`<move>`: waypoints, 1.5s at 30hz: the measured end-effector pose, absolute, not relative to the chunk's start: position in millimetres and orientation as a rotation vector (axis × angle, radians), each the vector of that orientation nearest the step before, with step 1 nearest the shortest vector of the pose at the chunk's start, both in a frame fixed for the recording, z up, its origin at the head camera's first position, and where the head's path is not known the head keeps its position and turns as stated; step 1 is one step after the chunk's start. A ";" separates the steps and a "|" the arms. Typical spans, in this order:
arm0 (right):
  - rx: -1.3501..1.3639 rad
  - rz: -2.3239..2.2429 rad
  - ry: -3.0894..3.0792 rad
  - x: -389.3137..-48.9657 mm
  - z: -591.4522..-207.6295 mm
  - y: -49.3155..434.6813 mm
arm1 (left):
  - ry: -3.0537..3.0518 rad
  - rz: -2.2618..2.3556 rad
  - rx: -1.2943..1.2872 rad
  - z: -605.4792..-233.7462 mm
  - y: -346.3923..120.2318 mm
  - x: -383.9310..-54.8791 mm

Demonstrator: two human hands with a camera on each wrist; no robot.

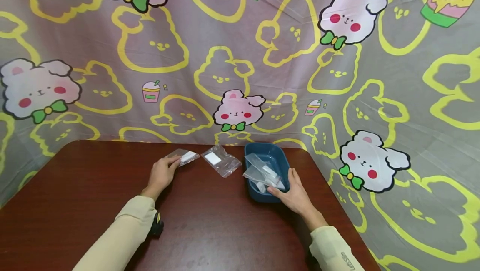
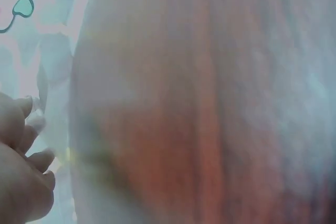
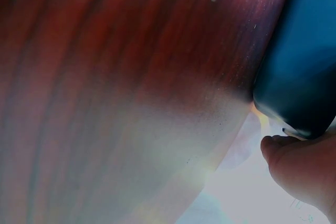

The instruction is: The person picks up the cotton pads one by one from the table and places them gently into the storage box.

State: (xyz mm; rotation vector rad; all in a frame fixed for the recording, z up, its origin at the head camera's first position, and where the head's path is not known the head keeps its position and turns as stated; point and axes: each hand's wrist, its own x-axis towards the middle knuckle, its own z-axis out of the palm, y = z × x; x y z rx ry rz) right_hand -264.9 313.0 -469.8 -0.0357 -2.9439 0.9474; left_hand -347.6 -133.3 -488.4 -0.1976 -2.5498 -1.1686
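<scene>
In the head view my left hand [image 1: 162, 175] pinches the near edge of a small clear plastic bag [image 1: 186, 157] with a white piece in it, at the table's far side. The left wrist view shows those fingers [image 2: 39, 161] at the left edge. Another clear bag [image 1: 222, 160] with a white rectangle lies flat to its right. My right hand [image 1: 298, 194] grips the near right corner of a blue plastic basin [image 1: 258, 196], thumb beside the bags. Several clear bags [image 1: 265, 172] with white pieces lie in the basin, one leaning over its left rim.
The dark brown wooden table [image 1: 210, 225] ends at a patterned cloth [image 1: 180, 83] hung behind and along both sides. The basin stands near the table's far right edge. A black device [image 1: 156, 224] sits at my left wrist.
</scene>
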 end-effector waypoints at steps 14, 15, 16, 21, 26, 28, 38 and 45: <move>-0.014 0.945 -2.922 -265.5 -471.7 314.5 | -2.444 -1.320 -0.179 -468.2 -95.5 -345.4; -0.015 0.946 -2.919 -265.8 -471.9 314.4 | -2.433 -1.331 -0.187 -466.4 -92.0 -344.8; -0.015 0.946 -2.917 -265.8 -472.0 314.3 | -2.422 -1.342 -0.195 -464.8 -88.2 -344.4; -0.015 0.947 -2.916 -266.7 -472.8 314.1 | -2.379 -1.381 -0.242 -459.1 -69.0 -343.5; -0.015 0.962 -2.917 -266.8 -471.9 314.0 | -2.342 -1.394 -0.294 -455.6 -47.6 -341.1; -0.013 0.963 -2.917 -266.9 -471.8 314.2 | -2.332 -1.401 -0.311 -454.2 -38.3 -338.9; -0.034 0.948 -2.927 -267.5 -472.3 314.0 | -2.265 -1.404 -0.501 -448.1 9.8 -330.8; -0.045 0.946 -2.932 -268.3 -471.1 312.7 | -2.276 -1.377 -0.646 -442.7 40.0 -324.0</move>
